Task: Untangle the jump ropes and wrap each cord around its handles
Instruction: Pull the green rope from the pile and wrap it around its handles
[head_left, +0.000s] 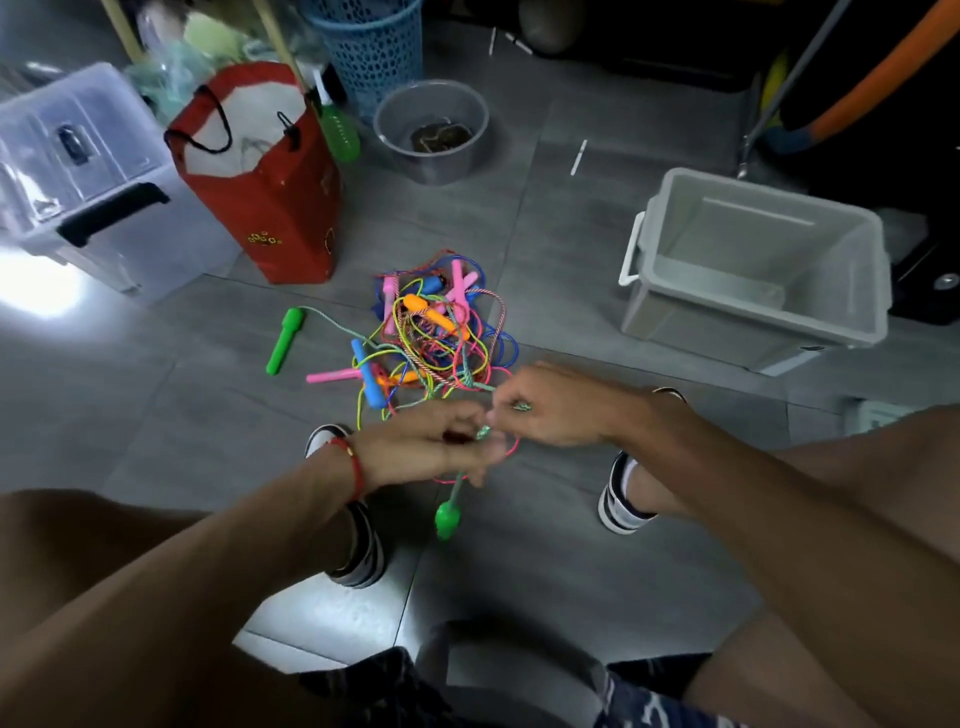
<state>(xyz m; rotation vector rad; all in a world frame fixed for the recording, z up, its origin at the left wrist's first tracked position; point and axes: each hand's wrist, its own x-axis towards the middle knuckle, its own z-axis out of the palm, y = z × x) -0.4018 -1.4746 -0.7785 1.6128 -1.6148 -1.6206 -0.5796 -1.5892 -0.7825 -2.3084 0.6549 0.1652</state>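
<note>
**Green rope being worked free of the tangle**

Nearest, a green handle hangs on its cord just below the hands, above the floor between the person's shoes. The left hand has its fingers curled round the green-and-white cord. The right hand, touching it, pinches the same cord; motion blur makes the exact grip hard to read, and a pink strand seems caught there too.

The cord runs on into the tangle of jump ropes on the floor mid-scene, and out to a second green handle at its left. So untangling is in hand, with no wrapping begun. Next, I judge, the cord must be drawn clear of the other loops.

Beyond stand a grey bin and a red bag.
</note>
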